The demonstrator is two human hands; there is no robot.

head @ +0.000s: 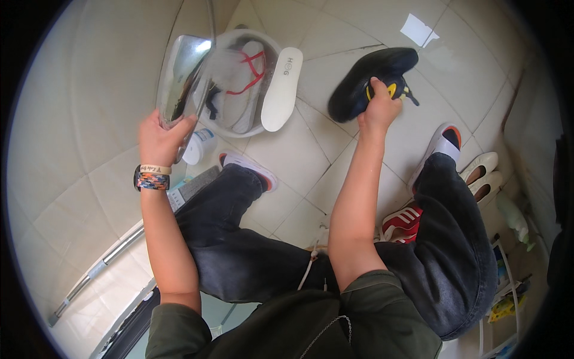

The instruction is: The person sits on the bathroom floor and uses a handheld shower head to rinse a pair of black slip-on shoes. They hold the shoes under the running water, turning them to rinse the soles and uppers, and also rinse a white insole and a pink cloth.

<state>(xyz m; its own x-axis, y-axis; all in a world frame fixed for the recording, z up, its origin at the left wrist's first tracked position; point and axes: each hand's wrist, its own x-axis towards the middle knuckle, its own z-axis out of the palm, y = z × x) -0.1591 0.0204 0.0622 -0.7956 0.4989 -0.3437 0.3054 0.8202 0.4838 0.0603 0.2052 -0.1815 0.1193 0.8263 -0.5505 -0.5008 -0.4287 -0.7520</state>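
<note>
My left hand [163, 137] grips a shower head [184, 76] whose metal hose hangs past it. Beyond it stands a round white basin [269, 40] holding pale soles or shoes with red laces [255, 74] and a dark lace; what covers part of them, water or spray, is blurred. A white insole [282, 89] leans on the basin's right rim. Over the tiles at the right, my right hand [381, 105] holds a black shoe [372, 80] with yellow parts. A white tub [199, 146] stands just below the basin, near my left hand.
Red shoes with white stripes [403, 224] lie by my right leg, and cream flats [482, 175] lie beyond it. A pale green bottle [513, 220] and a white rack [509, 269] are at the right. A metal pole [98, 269] leans along the left wall.
</note>
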